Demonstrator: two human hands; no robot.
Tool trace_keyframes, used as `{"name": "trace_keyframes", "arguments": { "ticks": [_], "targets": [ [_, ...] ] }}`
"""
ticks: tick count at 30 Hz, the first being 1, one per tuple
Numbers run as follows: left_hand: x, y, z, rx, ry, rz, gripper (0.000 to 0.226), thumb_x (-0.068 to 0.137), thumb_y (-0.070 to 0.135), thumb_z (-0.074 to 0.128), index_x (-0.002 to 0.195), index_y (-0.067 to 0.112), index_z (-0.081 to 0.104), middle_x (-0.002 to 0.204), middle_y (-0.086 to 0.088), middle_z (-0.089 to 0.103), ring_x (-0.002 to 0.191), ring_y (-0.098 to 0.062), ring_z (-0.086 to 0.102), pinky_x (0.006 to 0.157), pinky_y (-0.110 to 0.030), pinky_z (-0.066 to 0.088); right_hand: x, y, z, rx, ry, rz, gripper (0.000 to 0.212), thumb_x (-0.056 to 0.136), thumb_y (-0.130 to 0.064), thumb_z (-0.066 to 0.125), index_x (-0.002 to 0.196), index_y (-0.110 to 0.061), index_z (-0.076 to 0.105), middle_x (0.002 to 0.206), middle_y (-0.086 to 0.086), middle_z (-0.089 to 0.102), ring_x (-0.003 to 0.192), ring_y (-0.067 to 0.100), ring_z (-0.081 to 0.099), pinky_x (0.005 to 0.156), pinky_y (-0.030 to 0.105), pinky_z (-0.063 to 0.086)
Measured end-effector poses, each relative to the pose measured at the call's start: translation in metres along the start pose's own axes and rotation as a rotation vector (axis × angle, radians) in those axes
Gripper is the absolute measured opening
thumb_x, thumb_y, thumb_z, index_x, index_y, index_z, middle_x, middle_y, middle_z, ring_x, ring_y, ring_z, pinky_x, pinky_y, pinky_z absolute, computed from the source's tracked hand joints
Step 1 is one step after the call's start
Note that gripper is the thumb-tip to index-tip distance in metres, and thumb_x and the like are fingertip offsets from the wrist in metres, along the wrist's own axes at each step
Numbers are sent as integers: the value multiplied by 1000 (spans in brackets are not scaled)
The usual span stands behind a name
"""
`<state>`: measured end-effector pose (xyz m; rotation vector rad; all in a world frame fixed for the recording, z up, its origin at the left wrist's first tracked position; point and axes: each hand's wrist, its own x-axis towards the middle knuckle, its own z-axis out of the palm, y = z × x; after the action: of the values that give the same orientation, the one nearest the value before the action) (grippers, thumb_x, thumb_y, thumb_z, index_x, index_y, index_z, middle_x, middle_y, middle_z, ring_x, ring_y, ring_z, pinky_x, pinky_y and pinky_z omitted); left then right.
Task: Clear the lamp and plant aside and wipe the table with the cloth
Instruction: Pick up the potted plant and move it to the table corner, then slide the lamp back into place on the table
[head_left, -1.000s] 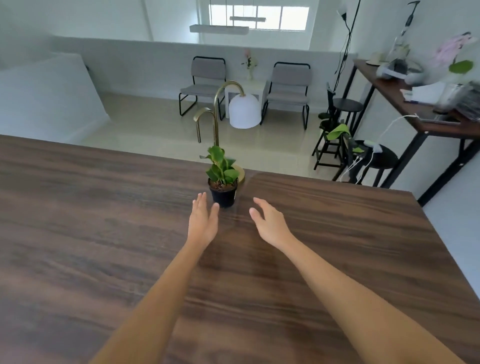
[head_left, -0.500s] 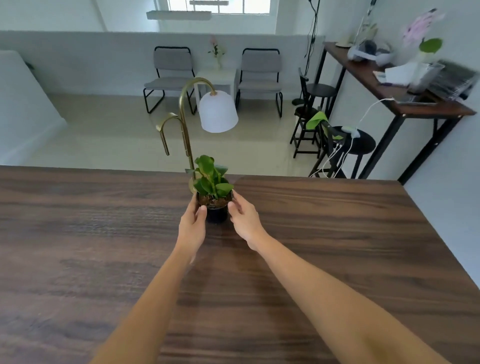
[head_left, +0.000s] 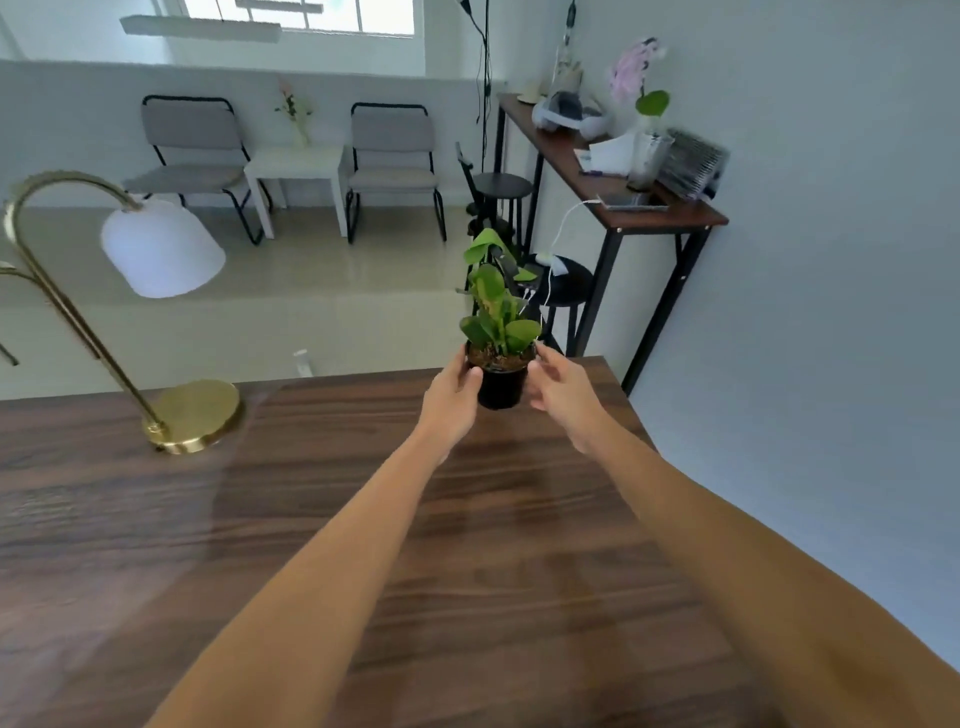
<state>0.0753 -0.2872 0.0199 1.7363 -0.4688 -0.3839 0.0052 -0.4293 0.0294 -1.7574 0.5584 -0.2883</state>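
Note:
A small green plant in a black pot (head_left: 500, 385) is near the far right corner of the dark wooden table (head_left: 467, 545). My left hand (head_left: 451, 399) grips the pot's left side. My right hand (head_left: 562, 391) is at its right side, fingers spread, with the fingertips at the rim. Whether the pot rests on the table or hangs just above it I cannot tell. The brass lamp (head_left: 192, 415) with a white shade stands on the table at the far left. No cloth is in view.
The table's far edge runs just behind the pot and its right edge falls off toward a grey wall. Beyond stand two black stools (head_left: 563, 283), a narrow side table (head_left: 623, 192) with clutter, and two grey chairs (head_left: 192, 156).
Both hands closed around the pot beside the lamp, then carried it to the right, away from the lamp, toward the far right corner. My view turned right with it.

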Motion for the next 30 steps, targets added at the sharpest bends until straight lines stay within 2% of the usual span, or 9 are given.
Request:
{"name": "trace_keyframes", "arguments": {
  "ticks": [5,10,13,15,17,20,24,27,30],
  "targets": [
    [54,-8,88,-43,-137,-148,58,89,44,41,145,37,29,127,5,59,120,-20,56,106,-43,41,31,31,-82,49,58,64,47,101,-20,43,148,-20,35,116,2,58,91,13,58,87,28,49],
    [75,-1,136,-82,-180,-204,49,99,27,35,146,37,27,123,1,58,112,-22,60,90,-37,47,51,54,-118,94,61,65,42,102,-13,40,143,-20,42,92,6,53,85,18,48,84,32,43],
    [84,-3,147,-25,-192,-217,50,98,30,34,145,41,26,114,3,59,110,-24,61,74,-31,39,55,62,-126,118,54,75,33,102,-15,39,132,-25,49,92,5,51,85,17,48,94,32,47],
    [85,1,149,-8,-205,-225,51,98,30,33,147,40,22,118,0,58,113,-25,59,77,-32,38,54,63,-129,134,49,84,31,102,-16,39,128,-30,48,97,6,51,88,18,48,100,40,43],
    [81,8,149,-10,-231,-224,52,99,31,32,148,37,15,137,-5,50,123,-27,52,95,-39,41,55,65,-129,92,56,84,35,102,-17,41,135,-24,47,100,4,56,91,16,52,102,40,44],
    [70,18,141,9,-255,-217,54,100,33,31,150,30,11,154,-6,32,140,-27,31,113,-45,28,57,64,-122,-131,277,81,47,99,-22,44,146,-18,37,140,4,51,128,23,47,110,38,36],
    [44,20,95,35,-99,-185,58,98,39,35,151,20,17,155,-3,30,141,-20,29,113,-33,23,35,40,-91,-457,595,-242,39,97,-18,46,135,-15,48,135,14,47,126,31,40,105,42,31],
    [21,10,35,137,56,-148,56,99,37,37,147,10,27,151,-7,37,139,-22,34,113,-33,23,23,18,-45,-628,605,-508,33,93,-19,52,126,-16,54,129,14,47,120,31,39,100,44,31],
    [-3,-8,-40,238,232,-129,53,99,34,39,144,8,34,146,-9,45,135,-22,40,111,-32,27,19,-4,23,-636,526,-586,31,91,-22,55,122,-19,55,131,13,44,120,33,37,98,46,30]
  ]
}}
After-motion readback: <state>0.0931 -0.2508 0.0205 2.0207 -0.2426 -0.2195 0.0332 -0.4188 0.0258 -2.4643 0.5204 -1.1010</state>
